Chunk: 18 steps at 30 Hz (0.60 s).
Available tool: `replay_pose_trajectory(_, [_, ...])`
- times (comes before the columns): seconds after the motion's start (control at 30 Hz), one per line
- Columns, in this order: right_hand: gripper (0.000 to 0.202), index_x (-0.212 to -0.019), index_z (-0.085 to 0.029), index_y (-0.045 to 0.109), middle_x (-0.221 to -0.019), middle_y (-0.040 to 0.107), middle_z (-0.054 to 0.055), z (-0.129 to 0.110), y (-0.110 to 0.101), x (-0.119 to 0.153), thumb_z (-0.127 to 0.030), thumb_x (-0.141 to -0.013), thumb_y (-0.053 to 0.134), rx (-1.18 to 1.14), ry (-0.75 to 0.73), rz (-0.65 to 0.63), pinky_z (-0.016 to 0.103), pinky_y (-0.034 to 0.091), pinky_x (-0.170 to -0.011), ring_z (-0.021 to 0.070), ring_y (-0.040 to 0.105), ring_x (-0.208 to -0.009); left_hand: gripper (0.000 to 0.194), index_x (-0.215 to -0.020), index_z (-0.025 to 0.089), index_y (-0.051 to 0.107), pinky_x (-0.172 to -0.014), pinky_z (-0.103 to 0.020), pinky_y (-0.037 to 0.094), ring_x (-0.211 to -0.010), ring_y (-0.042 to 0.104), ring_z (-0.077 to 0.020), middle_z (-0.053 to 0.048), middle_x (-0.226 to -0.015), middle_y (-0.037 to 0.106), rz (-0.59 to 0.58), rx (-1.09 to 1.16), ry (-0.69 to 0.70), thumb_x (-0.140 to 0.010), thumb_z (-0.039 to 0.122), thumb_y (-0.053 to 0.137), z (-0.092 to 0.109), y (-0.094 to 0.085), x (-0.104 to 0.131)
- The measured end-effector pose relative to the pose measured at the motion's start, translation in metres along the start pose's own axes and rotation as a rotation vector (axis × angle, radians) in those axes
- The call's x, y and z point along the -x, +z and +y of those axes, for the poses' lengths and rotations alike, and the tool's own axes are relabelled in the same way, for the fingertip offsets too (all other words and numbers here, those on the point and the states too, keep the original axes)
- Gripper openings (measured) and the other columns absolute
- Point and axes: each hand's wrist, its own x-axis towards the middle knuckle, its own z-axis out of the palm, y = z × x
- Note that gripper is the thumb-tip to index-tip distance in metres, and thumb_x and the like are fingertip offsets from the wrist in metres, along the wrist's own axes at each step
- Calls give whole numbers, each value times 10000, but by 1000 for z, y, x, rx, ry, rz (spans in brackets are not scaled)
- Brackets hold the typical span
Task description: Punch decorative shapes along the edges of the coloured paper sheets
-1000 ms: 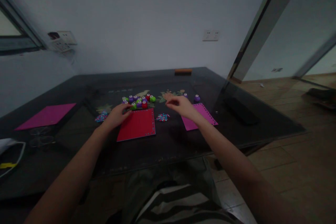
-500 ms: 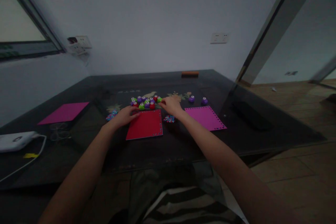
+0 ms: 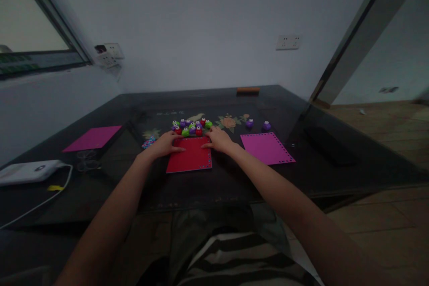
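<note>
A red card (image 3: 189,156) lies flat on the dark table, with small dots along its right edge and lower right corner. My left hand (image 3: 166,144) rests at its upper left, thumb and fingers apart, the thumb over the card. At the upper right corner is my right hand (image 3: 220,140), its thumb also reaching over the card and the fingers spread from it. Just beyond both hands sits a cluster of red, green and purple eyeball-topped toys (image 3: 192,130). A pile of small colourful bits (image 3: 148,142) lies left of my left hand.
A pink card with a dotted border (image 3: 266,148) lies to the right, two purple toys (image 3: 266,125) behind it. Further right is a black flat object (image 3: 330,146). On the left are a magenta card (image 3: 94,138), a white device with a cable (image 3: 31,172) and clear glasses (image 3: 87,161).
My right hand has drawn back from the toys to the red card's upper right corner, covering the right pile of bits. The left thumb reaches further over the card. The view has shifted slightly.
</note>
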Motion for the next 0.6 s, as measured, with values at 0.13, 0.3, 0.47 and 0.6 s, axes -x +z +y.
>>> replay_pose_trajectory(0.13, [477,-989,-126,662,-1073,568,172,0,-1,1,-536,-746,633,-7,-4,4,402,441,-841,301,524,-1037,617,-1125,170,630,-944,-379,405,-1046,552,-293,-134,-1122,575,-9,7,-9,-641,554,642,1,-1,0])
replay_pose_trajectory(0.3, [467,-1038,-143,639,-1049,579,150,0,-1,0,-498,-735,666,-48,-5,6,378,437,-828,280,543,-1011,594,-1093,147,616,-940,-392,407,-1039,552,-298,-143,-1115,569,2,20,-9,-637,525,657,5,-2,2])
replay_pose_trajectory(0.47, [446,-1043,-149,589,-1039,583,131,-2,-4,0,-395,-698,730,-142,18,56,355,437,-807,262,549,-989,535,-1017,174,591,-929,-388,414,-1036,534,-281,-112,-1109,530,77,30,13,-604,499,696,9,-4,3])
replay_pose_trajectory(0.6, [387,-993,-149,574,-1030,586,111,-6,-5,1,-272,-672,751,-229,40,73,328,438,-788,240,551,-986,497,-972,168,562,-890,-382,432,-988,542,-271,-101,-1056,548,102,39,19,-582,435,718,14,-7,2])
